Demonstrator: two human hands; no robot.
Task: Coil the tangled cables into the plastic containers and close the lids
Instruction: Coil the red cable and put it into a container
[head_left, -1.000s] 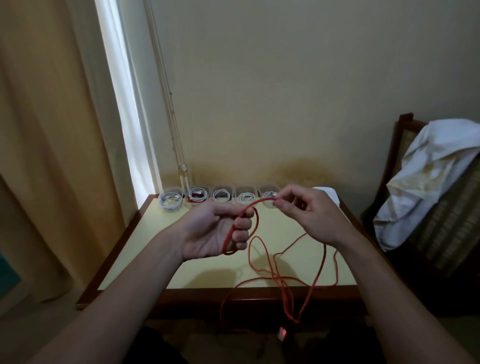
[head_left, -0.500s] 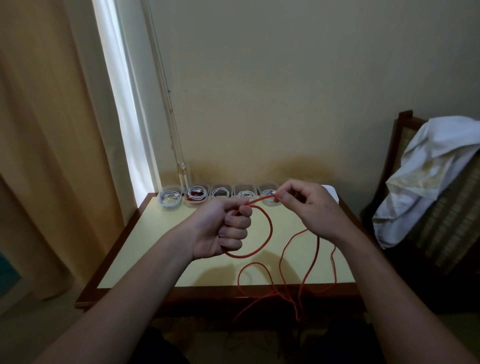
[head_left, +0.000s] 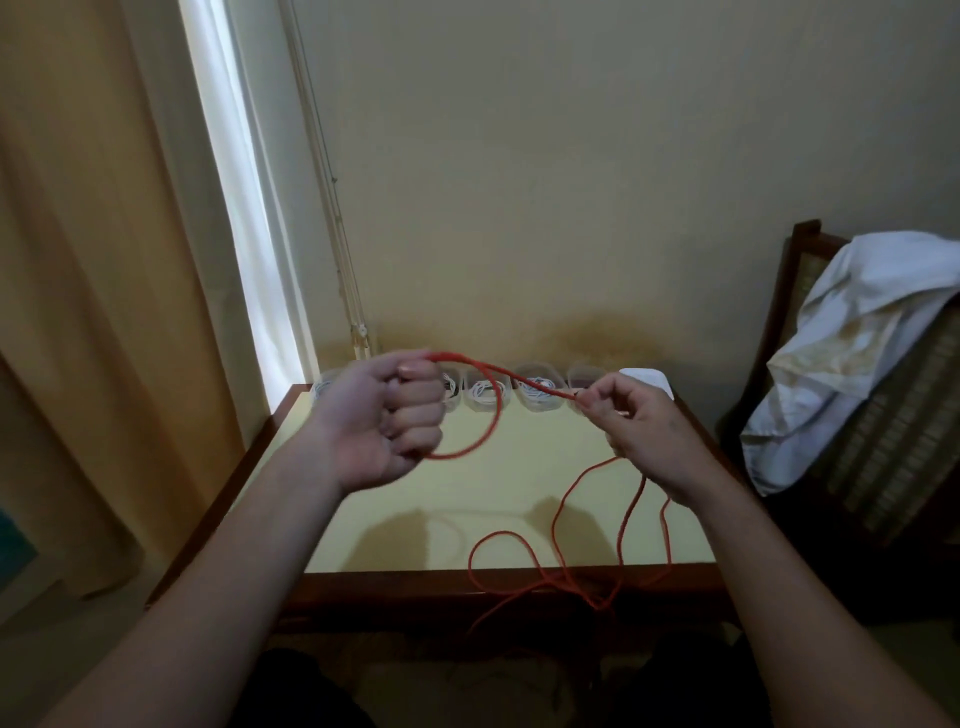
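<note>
Over the yellow-topped table (head_left: 415, 509), the red cable (head_left: 497, 413) is the main thing. Most of it lies slack in loose loops on the near right part of the top and spills over the near edge. Both forearms reach in from the near side, with the hands raised above the table. The left hand (head_left: 387, 415) is a tight fist, palm side toward the camera, all its fingers curled round the cable. One round loop hangs out of the fist to its right, and a strand leaves the top by the thumb. That strand runs across to the right hand (head_left: 641, 431), which pinches it between thumb and forefinger tip, the other fingers loosely bent, back of the hand up. More cable drops from under that hand to the tabletop. Along the far edge sits a row of small clear plastic containers (head_left: 537, 389) with white cables coiled inside — can't make out the lids.
</note>
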